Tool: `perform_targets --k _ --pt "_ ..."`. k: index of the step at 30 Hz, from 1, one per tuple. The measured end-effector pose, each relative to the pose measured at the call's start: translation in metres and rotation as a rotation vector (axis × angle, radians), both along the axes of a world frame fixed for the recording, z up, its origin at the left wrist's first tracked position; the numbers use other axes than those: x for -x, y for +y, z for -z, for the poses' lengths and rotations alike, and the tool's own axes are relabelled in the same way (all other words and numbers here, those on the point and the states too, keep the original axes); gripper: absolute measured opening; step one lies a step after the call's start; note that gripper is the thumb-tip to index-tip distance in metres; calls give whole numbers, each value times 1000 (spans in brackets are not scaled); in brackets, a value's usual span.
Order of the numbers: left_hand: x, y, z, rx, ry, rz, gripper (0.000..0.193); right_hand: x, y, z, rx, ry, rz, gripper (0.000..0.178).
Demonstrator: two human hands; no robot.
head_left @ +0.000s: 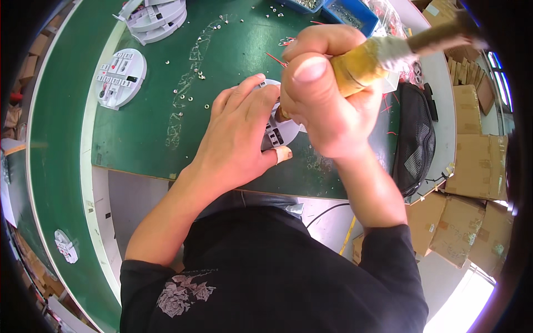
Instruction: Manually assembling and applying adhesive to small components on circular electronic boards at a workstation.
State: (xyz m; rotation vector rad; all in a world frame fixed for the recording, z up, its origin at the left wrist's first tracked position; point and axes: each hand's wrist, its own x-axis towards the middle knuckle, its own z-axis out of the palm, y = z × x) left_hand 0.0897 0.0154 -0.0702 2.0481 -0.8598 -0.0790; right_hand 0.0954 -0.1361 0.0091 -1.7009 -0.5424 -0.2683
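Note:
A round light-grey plastic housing (287, 129) with small slots lies on the green table, largely covered by my hands. My left hand (236, 130) grips it from the left, fingers over its far side and thumb at its near edge. A tan bandage (283, 155) wraps that thumb. My right hand (333, 105) is closed around a yellow-wrapped tool (355, 69), raised toward the camera. Grey wrapping and a brown shaft extend from the tool to the upper right, where they blur. The tool's lower end points at the housing; whether it touches is hidden.
Another round housing (121, 79) lies left, with stacked ones (157, 21) behind. Small metal pieces (190, 99) are scattered over the green table (150, 133). Blue bins (351, 15) stand at the back. A black mesh pouch (416, 141) lies right, before cardboard boxes (476, 166).

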Motion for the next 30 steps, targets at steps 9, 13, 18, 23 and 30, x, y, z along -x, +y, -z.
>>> perform_targets --k 9,13,18,23,30 --pt "-9 0 11 -95 147 2 90 -10 23 22 -133 12 442 20" --pt "-4 13 8 -152 100 -62 89 -6 24 -48 -355 251 562 24" --pt "-8 37 7 1024 772 -114 68 -7 -12 -33 -419 158 434 16" --pt "-8 51 -11 1469 1194 54 62 6 16 -13 -34 595 412 14" --pt "-9 41 -6 1348 1073 99 64 0 43 10 -47 473 322 11"
